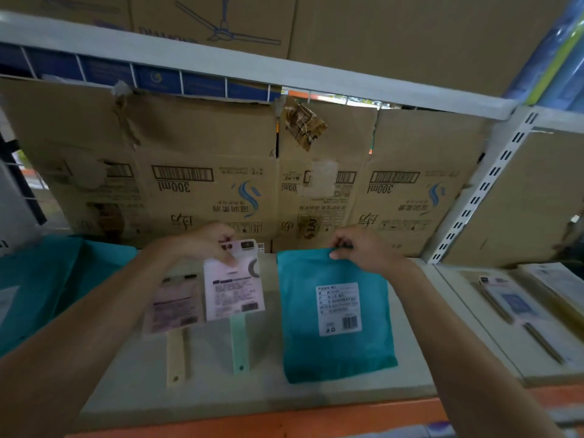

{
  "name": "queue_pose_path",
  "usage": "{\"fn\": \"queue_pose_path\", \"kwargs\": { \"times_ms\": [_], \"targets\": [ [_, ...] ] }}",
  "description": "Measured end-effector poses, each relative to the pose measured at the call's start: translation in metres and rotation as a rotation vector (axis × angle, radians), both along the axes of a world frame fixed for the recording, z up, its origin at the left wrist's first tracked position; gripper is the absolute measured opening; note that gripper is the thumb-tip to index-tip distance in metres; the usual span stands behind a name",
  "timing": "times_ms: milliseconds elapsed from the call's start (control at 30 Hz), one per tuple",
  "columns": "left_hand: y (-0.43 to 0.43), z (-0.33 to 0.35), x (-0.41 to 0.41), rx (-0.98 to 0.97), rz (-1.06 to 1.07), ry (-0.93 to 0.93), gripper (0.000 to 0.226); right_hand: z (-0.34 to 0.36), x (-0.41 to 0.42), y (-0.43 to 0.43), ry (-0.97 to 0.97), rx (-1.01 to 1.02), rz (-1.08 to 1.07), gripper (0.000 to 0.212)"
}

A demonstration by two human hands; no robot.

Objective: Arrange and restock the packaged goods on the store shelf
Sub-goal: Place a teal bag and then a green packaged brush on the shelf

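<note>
My left hand (205,243) pinches the top of a pink carded pack with a green handle (234,286), holding it over the pale shelf board (316,396). Beside it on the left lies a similar pink pack with a cream handle (175,306). My right hand (363,248) pinches the top edge of a teal fabric bag (335,314) with a white barcode label, which lies flat on the shelf to the right of the pink packs.
Flattened cardboard boxes (221,172) line the back of the shelf. More teal bags (47,279) lie at the left. Carded packs (518,308) lie on the neighbouring shelf at right, past a slotted white upright (480,191). An orange strip (284,418) edges the shelf front.
</note>
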State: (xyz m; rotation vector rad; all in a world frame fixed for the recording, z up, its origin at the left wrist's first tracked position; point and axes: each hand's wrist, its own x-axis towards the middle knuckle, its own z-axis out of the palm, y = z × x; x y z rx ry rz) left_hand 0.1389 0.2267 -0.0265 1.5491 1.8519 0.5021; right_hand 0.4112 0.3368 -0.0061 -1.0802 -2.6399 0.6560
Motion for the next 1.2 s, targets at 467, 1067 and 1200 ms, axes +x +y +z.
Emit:
{"fn": "queue_pose_path", "kwargs": {
  "times_ms": [467, 1067, 1200],
  "targets": [
    [-0.015, 0.077, 0.078, 0.444, -0.055, 0.211, 0.006, 0.045, 0.08, -0.045, 0.13, 0.34, -0.283, 0.005],
    [0.054, 0.082, 0.33, 0.62, -0.054, 0.094, 0.017, 0.067, 0.345, 0.001, 0.204, 0.491, -0.375, 0.002],
    [0.074, 0.083, 0.388, 0.618, -0.08, 0.077, 0.02, 0.071, 0.397, 0.013, 0.24, 0.51, -0.43, 0.004]
  ]
}}
